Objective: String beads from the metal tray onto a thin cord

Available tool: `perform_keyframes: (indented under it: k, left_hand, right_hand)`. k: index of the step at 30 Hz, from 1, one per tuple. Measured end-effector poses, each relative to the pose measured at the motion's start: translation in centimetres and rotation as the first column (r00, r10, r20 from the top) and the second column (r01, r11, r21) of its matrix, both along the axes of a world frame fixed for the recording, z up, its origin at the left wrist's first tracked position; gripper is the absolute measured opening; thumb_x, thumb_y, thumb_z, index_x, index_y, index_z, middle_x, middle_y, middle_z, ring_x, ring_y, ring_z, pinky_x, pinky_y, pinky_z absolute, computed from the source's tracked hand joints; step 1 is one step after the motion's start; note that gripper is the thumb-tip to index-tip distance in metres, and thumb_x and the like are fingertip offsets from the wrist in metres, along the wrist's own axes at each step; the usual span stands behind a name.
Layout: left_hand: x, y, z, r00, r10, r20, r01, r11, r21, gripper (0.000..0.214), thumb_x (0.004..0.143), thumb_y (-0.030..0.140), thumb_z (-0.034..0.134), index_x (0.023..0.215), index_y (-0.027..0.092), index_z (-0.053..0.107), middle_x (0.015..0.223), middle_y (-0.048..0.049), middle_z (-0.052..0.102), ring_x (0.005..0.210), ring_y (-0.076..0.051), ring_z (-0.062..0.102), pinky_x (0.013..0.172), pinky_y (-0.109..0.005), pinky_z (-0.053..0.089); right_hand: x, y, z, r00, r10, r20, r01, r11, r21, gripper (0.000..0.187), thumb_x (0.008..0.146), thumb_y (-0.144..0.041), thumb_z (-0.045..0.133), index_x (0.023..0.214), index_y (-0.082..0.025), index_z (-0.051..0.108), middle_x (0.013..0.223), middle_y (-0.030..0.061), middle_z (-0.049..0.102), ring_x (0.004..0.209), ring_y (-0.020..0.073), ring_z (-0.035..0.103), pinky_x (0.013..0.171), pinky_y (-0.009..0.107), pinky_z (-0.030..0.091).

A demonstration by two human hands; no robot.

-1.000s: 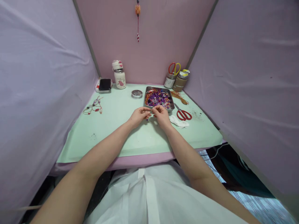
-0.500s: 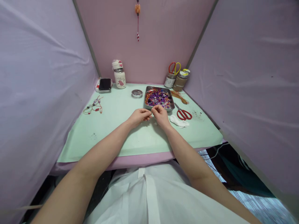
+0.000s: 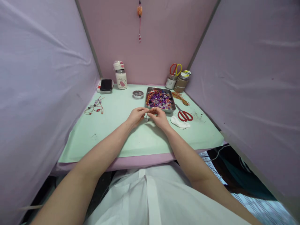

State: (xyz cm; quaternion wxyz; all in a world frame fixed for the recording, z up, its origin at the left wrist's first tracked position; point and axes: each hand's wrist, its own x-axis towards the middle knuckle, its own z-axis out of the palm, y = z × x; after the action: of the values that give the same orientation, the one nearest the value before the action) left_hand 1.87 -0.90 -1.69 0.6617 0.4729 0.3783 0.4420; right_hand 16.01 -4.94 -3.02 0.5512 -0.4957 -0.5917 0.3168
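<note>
My left hand (image 3: 136, 115) and my right hand (image 3: 158, 117) meet over the green table mat (image 3: 117, 131), just in front of a metal tray (image 3: 147, 106) full of purple, pink and red beads and orange cord. Both hands are pinched together around something small between the fingertips (image 3: 147, 117), too small to name. The fingers of each hand are curled.
Red scissors (image 3: 184, 115) and a white tissue (image 3: 180, 123) lie right of the hands. Beaded strings (image 3: 95, 107) lie at left. At the back stand a white bottle (image 3: 121, 76), a phone (image 3: 106, 85), a small round tin (image 3: 138, 94) and two jars (image 3: 178, 81). Purple cloth walls close in.
Both hands have shifted slightly left and toward me, with the pinch point moving along; they stay pressed together. The view has shifted a little.
</note>
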Motion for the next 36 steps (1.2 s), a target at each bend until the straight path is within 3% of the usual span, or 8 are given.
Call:
perform_keyframes:
  k: [9, 15, 20, 25, 31, 36]
  left_hand:
    - [0.2, 0.1, -0.3, 0.998, 0.069, 0.014, -0.069, 0.998, 0.01, 0.025, 0.055, 0.031, 0.082, 0.068, 0.015, 0.068, 0.063, -0.0005, 0.056, 0.059, -0.008, 0.044, 0.049, -0.022, 0.03]
    - [0.1, 0.4, -0.7, 0.995, 0.089, -0.033, -0.088, 0.995, 0.049, 0.02, 0.06, 0.031, 0.077, 0.069, 0.016, 0.068, 0.068, -0.0016, 0.059, 0.063, -0.01, 0.047, 0.053, -0.023, 0.033]
    - [0.1, 0.6, -1.0, 0.987, 0.122, -0.106, -0.105, 0.982, 0.16, 0.017, 0.063, 0.032, 0.075, 0.069, 0.017, 0.07, 0.068, -0.0019, 0.063, 0.064, -0.011, 0.05, 0.058, -0.024, 0.036]
    - [0.1, 0.5, -1.0, 0.989, 0.1, -0.109, -0.08, 0.981, 0.176, 0.019, 0.063, 0.034, 0.076, 0.07, 0.017, 0.07, 0.071, -0.003, 0.066, 0.066, -0.013, 0.054, 0.064, -0.026, 0.041]
    - [0.2, 0.1, -0.8, 0.976, 0.122, -0.182, -0.065, 0.954, 0.291, 0.014, 0.067, 0.031, 0.072, 0.069, 0.017, 0.069, 0.07, -0.0026, 0.066, 0.066, -0.013, 0.056, 0.066, -0.026, 0.044]
    - [0.3, -0.3, -0.7, 0.95, 0.158, -0.27, -0.027, 0.901, 0.434, 0.011, 0.072, 0.029, 0.067, 0.072, 0.018, 0.067, 0.072, -0.0017, 0.066, 0.07, -0.014, 0.057, 0.069, -0.026, 0.045]
  right_hand:
    - [-0.2, 0.0, 0.0, 0.99, 0.028, -0.137, -0.032, 0.999, -0.033, 0.027, 0.071, -0.031, 0.066, 0.092, -0.023, 0.052, 0.071, -0.0048, 0.06, 0.065, 0.0118, 0.053, 0.064, 0.025, 0.042]
    - [-0.1, -0.2, 0.5, 0.966, 0.126, -0.224, -0.143, 0.988, -0.062, 0.015, 0.072, -0.03, 0.063, 0.084, -0.022, 0.065, 0.071, -0.0028, 0.061, 0.065, 0.011, 0.052, 0.064, 0.025, 0.042]
    - [-0.1, -0.1, 0.4, 0.964, 0.062, -0.26, -0.086, 0.993, -0.083, 0.018, 0.069, -0.029, 0.063, 0.084, -0.023, 0.071, 0.082, 0.0001, 0.068, 0.075, 0.0134, 0.058, 0.072, 0.028, 0.047]
    - [-0.3, -0.3, 0.7, 0.968, 0.016, -0.249, -0.021, 1.0, -0.019, 0.018, 0.068, -0.033, 0.07, 0.082, -0.022, 0.068, 0.086, 0.0015, 0.069, 0.082, 0.0157, 0.061, 0.081, 0.031, 0.049]
    - [-0.1, -0.4, 0.8, 0.985, -0.088, -0.146, 0.091, 0.996, 0.013, 0.019, 0.072, -0.039, 0.067, 0.077, -0.021, 0.067, 0.078, 0.0011, 0.066, 0.076, 0.0156, 0.058, 0.075, 0.03, 0.048]
    - [0.1, 0.1, 0.4, 0.977, -0.129, -0.172, 0.111, 0.988, -0.108, 0.019, 0.069, -0.039, 0.067, 0.071, -0.02, 0.065, 0.067, -0.001, 0.06, 0.065, 0.0124, 0.052, 0.059, 0.025, 0.043]
